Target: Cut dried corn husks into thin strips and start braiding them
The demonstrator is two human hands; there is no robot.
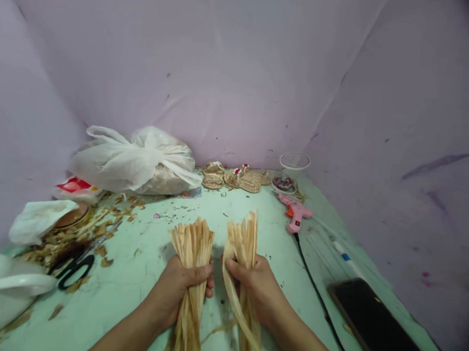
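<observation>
My left hand (183,289) is wrapped round a thick bundle of dried husk strips (194,239), pale tan and cut fairly even at the top. In my right hand (254,282) is a second, slimmer bundle of husk strips (243,237). One broad strip (231,292) hangs loose under my right thumb and curves down across that bundle. Both bundles stand roughly upright, side by side with a narrow gap between them. Their lower ends run down to the bottom edge of the view.
A pink glue gun (296,211) with a black cord, clear glue sticks (325,255) and a phone (380,327) lie right. Left are black-handled scissors (75,271), husk scraps (106,262) and a white jug (5,294). Behind are a plastic bag (140,159) and small woven pieces (250,180).
</observation>
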